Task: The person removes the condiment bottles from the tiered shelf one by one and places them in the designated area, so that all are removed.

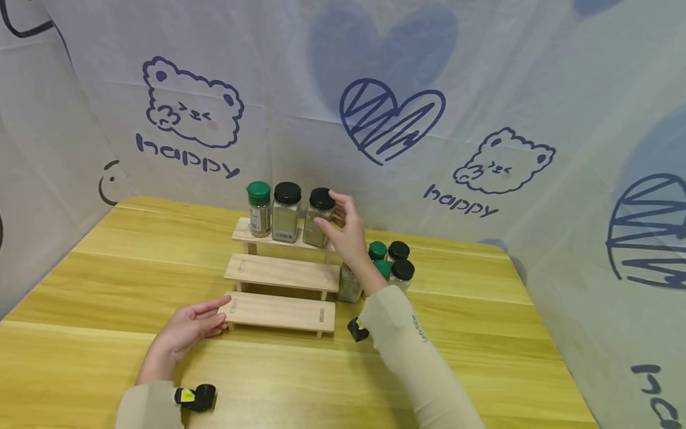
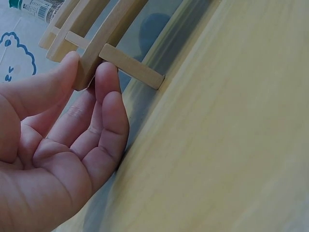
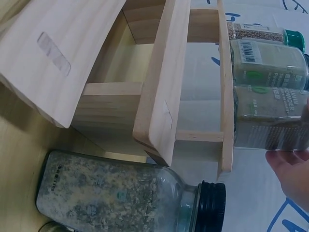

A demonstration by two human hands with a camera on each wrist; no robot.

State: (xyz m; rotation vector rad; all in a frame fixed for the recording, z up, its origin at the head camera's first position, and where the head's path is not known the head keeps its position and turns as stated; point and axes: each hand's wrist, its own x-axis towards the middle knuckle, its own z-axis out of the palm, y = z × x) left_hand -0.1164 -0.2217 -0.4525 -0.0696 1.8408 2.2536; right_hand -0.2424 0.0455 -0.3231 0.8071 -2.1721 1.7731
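A three-step wooden rack [image 1: 281,277] stands mid-table. Its top step carries three spice jars: a green-lidded one [image 1: 259,209], a black-lidded one [image 1: 286,211] and a second black-lidded jar [image 1: 319,218] at the right end. My right hand [image 1: 333,218] grips that right-end jar, thumb in front and fingers behind; in the right wrist view the fingers [image 3: 289,169] touch the jar [image 3: 270,128]. My left hand [image 1: 218,312] lies on the table, its straight fingers touching the left end of the bottom step. The left wrist view shows those fingertips [image 2: 104,72] against the rack's corner [image 2: 87,77].
Several more spice jars [image 1: 399,262], with green and black lids, cluster on the table right of the rack; one stands by the rack's side [image 3: 120,198]. A printed cloth backdrop [image 1: 375,119] encloses the table on three sides. The wooden table [image 1: 482,333] stretches toward me.
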